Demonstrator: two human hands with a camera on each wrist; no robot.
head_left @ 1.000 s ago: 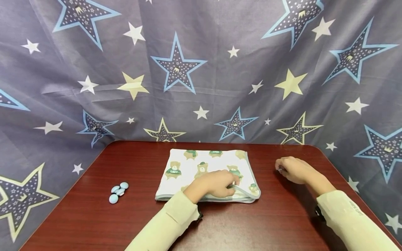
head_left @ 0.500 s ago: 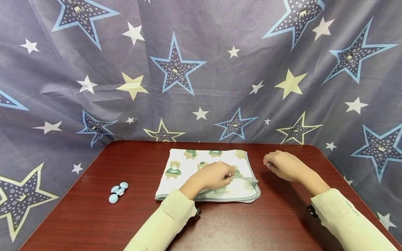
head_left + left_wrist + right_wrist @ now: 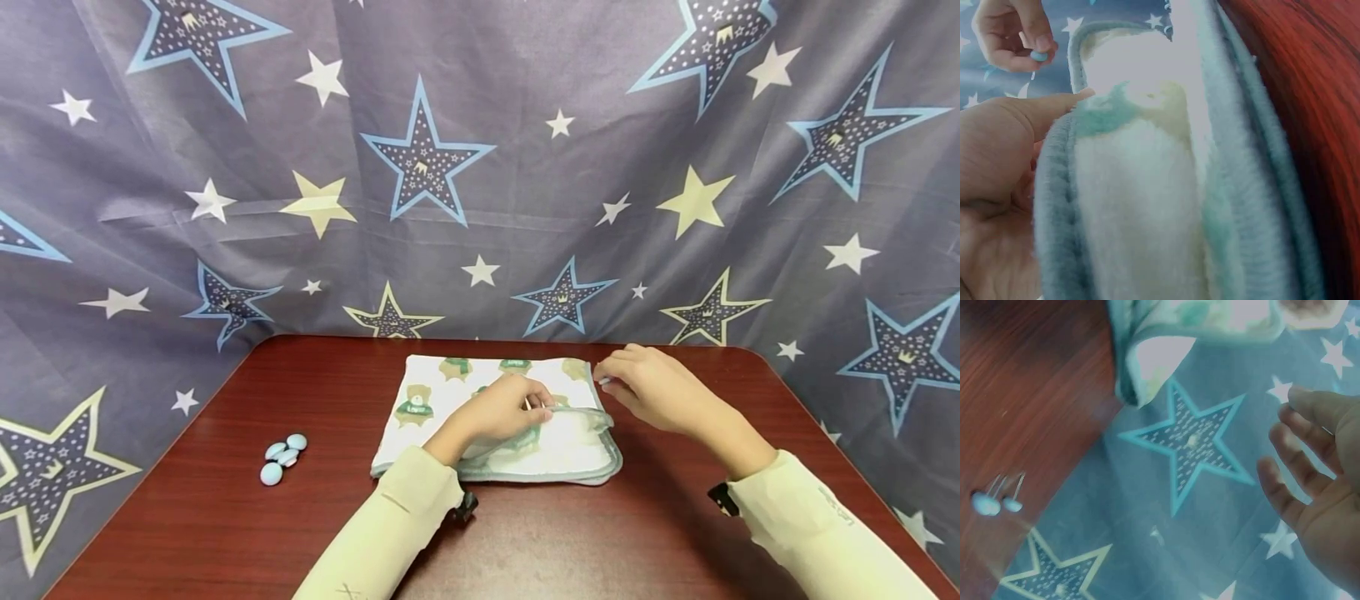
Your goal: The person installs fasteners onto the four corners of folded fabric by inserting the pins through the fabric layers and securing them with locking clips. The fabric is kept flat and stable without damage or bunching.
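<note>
A white baby blanket (image 3: 442, 379) with bears and grey-blue trim lies folded on the table. My left hand (image 3: 506, 410) pinches the top layer's front edge and holds it raised. In the left wrist view, the thumb (image 3: 1041, 115) lies along the trim beside the fold's opening. At the blanket's right side, my right hand (image 3: 656, 387) is in the air, its fingertips pinching a small light-blue button-like piece (image 3: 1039, 56). The right wrist view shows my right hand's fingers (image 3: 1297, 453) bent, but the piece is hidden there.
Several similar light-blue pieces (image 3: 272, 474) lie clustered on the left of the dark red table (image 3: 195, 517). Thin stems show on two such pieces (image 3: 986, 503) in the right wrist view. A grey curtain (image 3: 510, 183) with stars hangs behind the table.
My left hand has lifted the blanket's top layer and drawn it back, widening the gap at the front. My right hand has moved left from the table's right side to the blanket's edge.
</note>
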